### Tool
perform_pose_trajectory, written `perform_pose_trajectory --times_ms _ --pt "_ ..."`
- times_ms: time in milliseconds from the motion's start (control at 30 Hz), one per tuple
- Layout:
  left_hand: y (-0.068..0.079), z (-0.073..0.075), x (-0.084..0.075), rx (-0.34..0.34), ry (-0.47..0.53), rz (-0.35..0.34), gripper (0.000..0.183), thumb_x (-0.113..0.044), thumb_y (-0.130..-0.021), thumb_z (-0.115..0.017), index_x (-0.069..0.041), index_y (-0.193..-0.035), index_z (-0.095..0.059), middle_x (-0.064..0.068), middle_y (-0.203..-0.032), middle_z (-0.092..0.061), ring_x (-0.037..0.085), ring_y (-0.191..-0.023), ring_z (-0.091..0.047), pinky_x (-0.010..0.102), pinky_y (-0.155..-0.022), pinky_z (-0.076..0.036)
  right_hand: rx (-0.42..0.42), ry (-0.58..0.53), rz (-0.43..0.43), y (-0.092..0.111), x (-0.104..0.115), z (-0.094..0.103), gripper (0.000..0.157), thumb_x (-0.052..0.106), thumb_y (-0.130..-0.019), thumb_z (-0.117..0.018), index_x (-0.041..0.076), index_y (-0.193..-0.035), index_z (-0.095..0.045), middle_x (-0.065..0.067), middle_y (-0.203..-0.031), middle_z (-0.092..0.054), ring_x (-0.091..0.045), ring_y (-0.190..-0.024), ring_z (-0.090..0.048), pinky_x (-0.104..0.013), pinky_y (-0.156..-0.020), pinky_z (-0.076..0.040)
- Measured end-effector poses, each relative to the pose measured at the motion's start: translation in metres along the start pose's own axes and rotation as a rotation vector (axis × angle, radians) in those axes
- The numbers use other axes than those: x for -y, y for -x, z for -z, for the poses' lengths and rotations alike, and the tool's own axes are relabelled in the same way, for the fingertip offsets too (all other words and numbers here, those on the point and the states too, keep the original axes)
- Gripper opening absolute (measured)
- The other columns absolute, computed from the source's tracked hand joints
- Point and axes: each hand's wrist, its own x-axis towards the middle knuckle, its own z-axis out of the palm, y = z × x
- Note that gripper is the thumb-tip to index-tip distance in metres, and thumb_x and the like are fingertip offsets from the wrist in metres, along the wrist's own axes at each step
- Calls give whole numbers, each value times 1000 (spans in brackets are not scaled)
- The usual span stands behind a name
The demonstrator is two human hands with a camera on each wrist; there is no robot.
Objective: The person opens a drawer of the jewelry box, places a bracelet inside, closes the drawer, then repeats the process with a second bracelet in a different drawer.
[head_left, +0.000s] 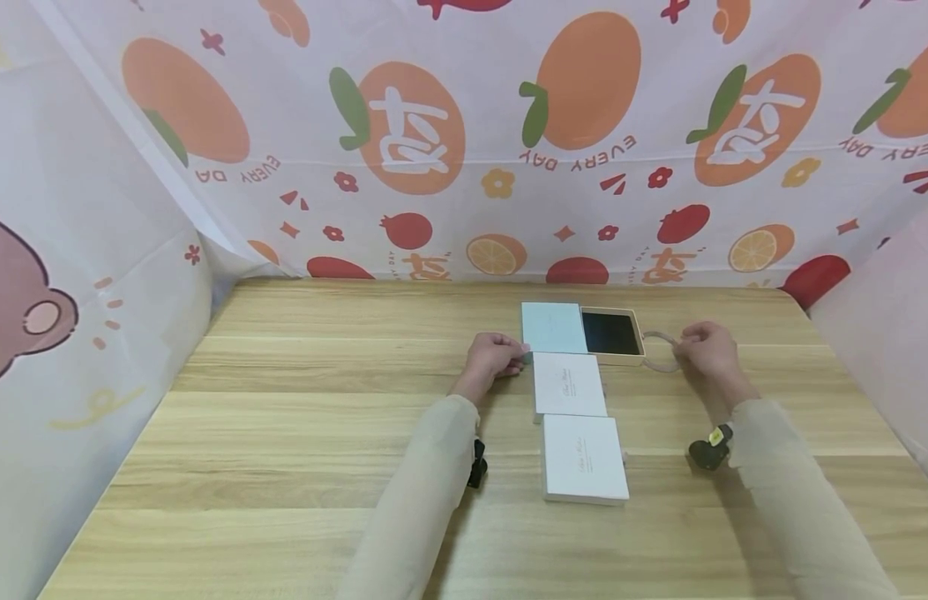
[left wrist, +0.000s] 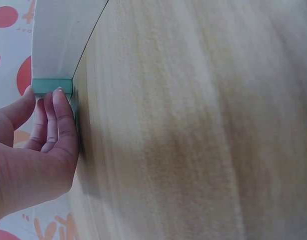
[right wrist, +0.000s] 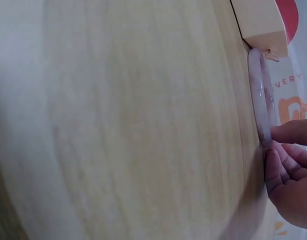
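Note:
A pale blue drawer box [head_left: 552,327] lies at the back of the table, its cream tray [head_left: 621,360] slid out to the right, with a black lining [head_left: 611,332] showing. My left hand [head_left: 496,356] pinches the box's left end; in the left wrist view, thumb and fingertips meet its green edge strip [left wrist: 52,86]. Beyond the tray's right end, my right hand [head_left: 710,348] pinches the rim of a pale, translucent bangle [right wrist: 260,95]. The bangle's far side reaches a small loop [right wrist: 272,56] on the tray's end; whether they are linked I cannot tell.
Two white boxes with printed lettering, a middle one [head_left: 570,384] and a nearer one [head_left: 584,457], line up in front of the blue box. The wooden table [head_left: 284,467] ends at a fruit-print cloth [head_left: 501,200] behind.

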Motion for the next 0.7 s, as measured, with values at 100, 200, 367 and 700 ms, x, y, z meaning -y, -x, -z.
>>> perform_pose_trajectory --times_ms 100,200,367,700 --pt "0 0 0 3 3 3 13 -6 -83 -67 5 -89 -62 7 -73 -58 13 -60 -57 24 -62 -55 -10 13 -2 0 0 0 37 6 -83 -59 -10 -114 -48 -23 -100 -55 -30 -84 -54 -29 -70 -48" --pt "1 0 0 3 -2 0 13 -7 -84 -67 5 -90 -63 7 -73 -58 13 -60 -56 24 -62 -55 -9 5 -10 0 -1 1 39 7 -82 -60 -10 -114 -48 -23 -100 -55 -31 -85 -54 -30 -70 -49" --pt "1 0 -1 0 1 5 13 -7 -83 -67 4 -89 -63 7 -73 -59 13 -59 -56 24 -62 -55 5 -40 -25 -2 -4 5 43 9 -80 -63 -9 -116 -48 -21 -99 -56 -27 -84 -54 -28 -71 -48" --pt "3 0 -2 1 0 15 13 -7 -83 -67 4 -90 -62 9 -76 -60 14 -62 -57 25 -64 -55 28 -161 -51 -3 -9 11 46 10 -82 -64 -12 -118 -45 -4 -81 -61 -6 -67 -58 -16 -64 -49"
